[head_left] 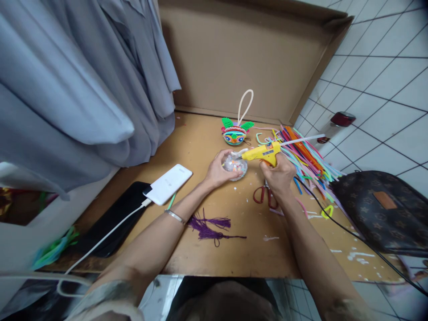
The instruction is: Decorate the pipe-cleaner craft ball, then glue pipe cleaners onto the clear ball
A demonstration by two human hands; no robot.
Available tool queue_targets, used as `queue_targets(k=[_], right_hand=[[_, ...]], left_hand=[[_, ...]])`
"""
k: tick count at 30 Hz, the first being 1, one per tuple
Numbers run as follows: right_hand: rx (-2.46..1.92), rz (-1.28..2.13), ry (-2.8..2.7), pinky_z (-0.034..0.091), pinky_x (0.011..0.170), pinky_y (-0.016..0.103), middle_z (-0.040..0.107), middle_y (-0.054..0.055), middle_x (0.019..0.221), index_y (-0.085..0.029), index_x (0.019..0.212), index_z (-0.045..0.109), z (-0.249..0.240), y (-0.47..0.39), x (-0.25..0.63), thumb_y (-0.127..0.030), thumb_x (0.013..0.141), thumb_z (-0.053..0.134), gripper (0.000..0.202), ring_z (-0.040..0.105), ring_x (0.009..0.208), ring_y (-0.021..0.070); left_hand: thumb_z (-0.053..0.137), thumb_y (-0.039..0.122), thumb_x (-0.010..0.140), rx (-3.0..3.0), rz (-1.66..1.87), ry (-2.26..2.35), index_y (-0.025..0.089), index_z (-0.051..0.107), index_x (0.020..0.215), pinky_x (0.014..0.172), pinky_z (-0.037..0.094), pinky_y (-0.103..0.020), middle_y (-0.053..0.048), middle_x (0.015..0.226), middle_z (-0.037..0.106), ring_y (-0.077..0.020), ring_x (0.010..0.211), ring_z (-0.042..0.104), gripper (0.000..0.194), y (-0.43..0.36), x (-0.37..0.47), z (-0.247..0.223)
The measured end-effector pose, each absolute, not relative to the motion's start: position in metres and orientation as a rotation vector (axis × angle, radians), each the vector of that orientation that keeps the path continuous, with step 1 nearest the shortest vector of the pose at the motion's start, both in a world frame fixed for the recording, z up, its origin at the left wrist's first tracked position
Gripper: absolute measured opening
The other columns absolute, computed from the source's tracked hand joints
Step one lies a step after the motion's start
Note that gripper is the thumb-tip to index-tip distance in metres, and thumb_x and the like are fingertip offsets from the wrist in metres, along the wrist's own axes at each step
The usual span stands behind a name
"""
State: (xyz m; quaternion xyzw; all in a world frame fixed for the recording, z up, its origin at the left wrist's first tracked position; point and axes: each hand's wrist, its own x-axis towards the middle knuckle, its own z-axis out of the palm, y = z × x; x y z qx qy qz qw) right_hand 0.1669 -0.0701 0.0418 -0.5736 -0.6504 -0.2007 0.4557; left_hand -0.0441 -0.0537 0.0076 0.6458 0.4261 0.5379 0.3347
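While the left hand (219, 171) cups a clear bauble (235, 166), fingers curled around its near side, the right hand (279, 174) grips a yellow glue gun (262, 153) — fingers wrapped tight on its handle, nozzle touching the bauble's top. Red scissors (262, 195) lie just under the right wrist; pipe cleaners (306, 160) fan out beyond its knuckles — a purple tassel (209, 224) lies beside the left forearm.

At frame centre the left hand (219, 171) cups a clear ball (235, 166) on the worktop (247, 249). The right hand (279, 174) holds a yellow glue gun (262, 153), nozzle touching the ball. Red scissors (262, 195) lie under that wrist, pipe cleaners (306, 158) to the right, a purple tassel (209, 225) lower centre.
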Motion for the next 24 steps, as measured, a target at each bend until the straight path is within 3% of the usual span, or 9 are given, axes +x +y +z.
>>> queue_targets(k=[11,17,24], right_hand=[[-1.561,-0.303,-1.450,0.035,0.059,0.032,0.050,-0.001,0.060,-0.027,0.068,0.044,0.0446,-0.0634,0.1680,-0.043,0.070,0.057,0.021,0.044,0.056,0.0176],[-1.588,-0.258,-1.464,0.040,0.062,0.033,0.055,0.001,0.064,-0.026,0.072,0.048,0.0461,-0.0642,0.1687,-0.048,0.072,0.056,0.023,0.048,0.060,0.0188],[-1.491,-0.361,-1.594,0.041,0.063,0.032,0.058,0.003,0.067,-0.026,0.069,0.044,0.0460,-0.0687,0.1643,-0.042,0.073,0.053,0.019,0.052,0.063,0.0198]], left_hand=[[0.089,0.028,0.055,1.675,1.425,1.124,0.022,0.059,0.122,0.108,0.049,-0.045,-0.008,0.124,0.067,-0.0280,0.116,0.064,0.074,-0.0540,-0.0453,0.0090],[0.088,0.030,0.056,1.688,1.415,1.117,0.021,0.058,0.123,0.108,0.049,-0.044,-0.008,0.124,0.067,-0.0274,0.117,0.064,0.073,-0.0541,-0.0451,0.0089],[0.087,0.033,0.056,1.663,1.406,1.093,0.020,0.058,0.122,0.106,0.048,-0.045,-0.009,0.122,0.067,-0.0274,0.113,0.065,0.074,-0.0546,-0.0434,0.0096]])
